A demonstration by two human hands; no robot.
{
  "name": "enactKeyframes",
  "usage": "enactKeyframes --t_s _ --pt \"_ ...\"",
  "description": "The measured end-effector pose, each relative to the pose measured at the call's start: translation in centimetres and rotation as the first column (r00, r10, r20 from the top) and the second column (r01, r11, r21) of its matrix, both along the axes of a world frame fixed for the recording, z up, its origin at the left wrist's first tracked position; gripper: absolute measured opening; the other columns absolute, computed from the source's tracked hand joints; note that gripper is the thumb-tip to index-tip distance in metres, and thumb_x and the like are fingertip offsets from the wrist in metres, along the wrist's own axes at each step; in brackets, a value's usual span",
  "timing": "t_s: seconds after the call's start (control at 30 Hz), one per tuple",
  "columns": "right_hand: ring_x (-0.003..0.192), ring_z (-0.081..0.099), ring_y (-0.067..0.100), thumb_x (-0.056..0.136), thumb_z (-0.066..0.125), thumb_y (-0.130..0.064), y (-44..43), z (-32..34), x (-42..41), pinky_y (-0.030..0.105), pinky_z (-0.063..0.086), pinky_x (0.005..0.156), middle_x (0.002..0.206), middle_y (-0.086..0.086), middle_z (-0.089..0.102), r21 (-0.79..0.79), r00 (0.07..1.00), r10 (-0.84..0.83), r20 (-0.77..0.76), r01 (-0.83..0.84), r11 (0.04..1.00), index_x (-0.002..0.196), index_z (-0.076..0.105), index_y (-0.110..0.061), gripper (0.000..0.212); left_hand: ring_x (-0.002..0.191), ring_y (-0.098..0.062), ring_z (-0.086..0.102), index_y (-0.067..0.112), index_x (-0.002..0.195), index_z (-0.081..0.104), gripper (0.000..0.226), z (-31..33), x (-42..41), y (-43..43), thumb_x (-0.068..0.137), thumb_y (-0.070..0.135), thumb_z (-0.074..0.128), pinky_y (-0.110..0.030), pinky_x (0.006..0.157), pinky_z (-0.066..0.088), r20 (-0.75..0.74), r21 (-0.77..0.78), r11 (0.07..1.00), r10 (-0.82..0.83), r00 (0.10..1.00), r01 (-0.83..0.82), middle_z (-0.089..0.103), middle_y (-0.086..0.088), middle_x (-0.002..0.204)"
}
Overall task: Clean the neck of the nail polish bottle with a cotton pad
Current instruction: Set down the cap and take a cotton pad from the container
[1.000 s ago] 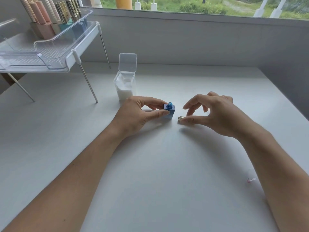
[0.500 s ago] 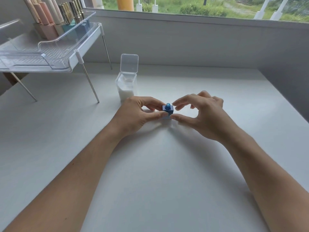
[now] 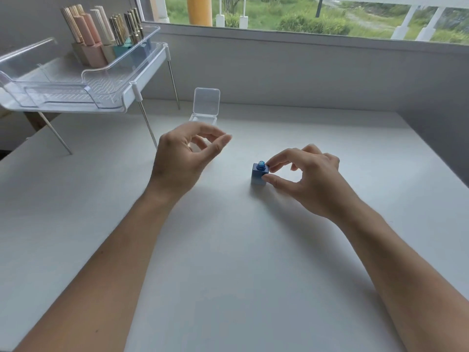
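Note:
A small square blue nail polish bottle (image 3: 258,175) stands upright and uncapped on the white table (image 3: 228,250), its threaded neck exposed. My right hand (image 3: 302,179) pinches the bottle's right side between thumb and forefinger. My left hand (image 3: 185,156) hovers to the left of the bottle, fingers curled apart and empty, in front of a clear box of cotton pads (image 3: 205,115) whose lid stands open. The box's lower part is hidden behind the hand. The bottle's cap is not visible.
A clear acrylic tray on a white wire-legged shelf (image 3: 83,90) stands at the back left, holding several nail polish bottles (image 3: 101,39). A grey wall and a window ledge run along the back.
My left hand let go of the bottle and moved left and back toward the cotton pad box. My right hand moved in from the cap and now holds the bottle.

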State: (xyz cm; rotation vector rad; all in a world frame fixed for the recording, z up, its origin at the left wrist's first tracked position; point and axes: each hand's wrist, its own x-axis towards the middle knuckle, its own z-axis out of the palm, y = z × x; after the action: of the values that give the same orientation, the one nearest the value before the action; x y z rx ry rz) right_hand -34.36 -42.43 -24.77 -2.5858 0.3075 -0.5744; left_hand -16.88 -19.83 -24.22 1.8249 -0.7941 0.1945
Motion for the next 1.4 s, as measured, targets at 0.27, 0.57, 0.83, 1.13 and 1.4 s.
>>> enactKeyframes --t_s 0.27,0.57,0.83,1.13,1.4 --pt "0.109 0.056 -0.003 0.094 0.074 -0.065 0.3 -0.1 0.1 0.048 0.030 0.117 0.106 -0.037 0.073 0.014 1.000 -0.014 0.014 0.013 1.000 0.108 0.073 -0.045 0.024 0.092 -0.033 0.067 0.014 0.139 0.056 0.075 -2.3 1.4 -0.5 0.085 0.050 0.094 -0.035 0.091 0.057 0.055 0.008 0.962 0.273 0.960 -0.274 0.051 -0.001 0.142" --pt "0.109 0.054 -0.008 0.096 0.080 -0.058 0.4 0.0 0.2 0.050 0.033 0.117 0.105 -0.037 0.073 0.023 1.000 -0.022 0.003 0.022 0.999 0.109 0.074 -0.044 0.020 0.072 -0.004 0.053 0.016 0.143 0.057 0.071 -2.2 2.3 -0.3 0.088 0.038 0.095 -0.009 0.081 0.045 0.059 -0.048 0.961 0.275 0.960 -0.272 0.054 0.002 0.138" --pt "0.109 0.055 -0.006 0.093 0.078 -0.065 1.0 0.4 -0.1 0.054 0.039 0.116 0.108 -0.032 0.076 0.046 1.000 -0.014 0.006 0.014 0.999 0.116 0.073 -0.045 0.031 0.086 -0.024 0.061 0.017 0.152 0.053 0.084 -2.9 2.7 -0.6 0.086 0.044 0.096 -0.032 0.088 0.051 -0.065 0.019 0.950 0.313 0.948 -0.312 0.058 0.000 0.143" --pt "0.112 0.056 -0.004 0.100 0.070 -0.066 0.9 2.2 -0.7 0.057 0.047 0.111 0.112 -0.040 0.073 0.106 0.989 -0.085 0.118 0.073 0.992 0.118 0.075 -0.045 0.029 0.087 -0.027 0.067 0.018 0.123 0.066 0.052 -3.0 2.3 -0.6 0.087 0.040 0.096 -0.040 0.084 0.057 -0.086 0.037 0.968 0.252 0.964 -0.249 0.067 0.005 0.129" --pt "0.105 0.055 0.004 0.103 0.073 -0.055 2.5 4.5 0.9 0.059 0.053 0.100 0.103 -0.039 0.072 0.094 0.971 -0.079 0.226 0.059 0.994 0.117 0.075 -0.043 0.018 0.091 -0.024 0.060 0.020 0.129 0.064 0.054 -2.3 1.0 -1.2 0.087 0.031 0.096 -0.007 0.076 0.042 0.082 0.025 0.980 0.195 0.977 -0.198 0.058 0.010 0.126"
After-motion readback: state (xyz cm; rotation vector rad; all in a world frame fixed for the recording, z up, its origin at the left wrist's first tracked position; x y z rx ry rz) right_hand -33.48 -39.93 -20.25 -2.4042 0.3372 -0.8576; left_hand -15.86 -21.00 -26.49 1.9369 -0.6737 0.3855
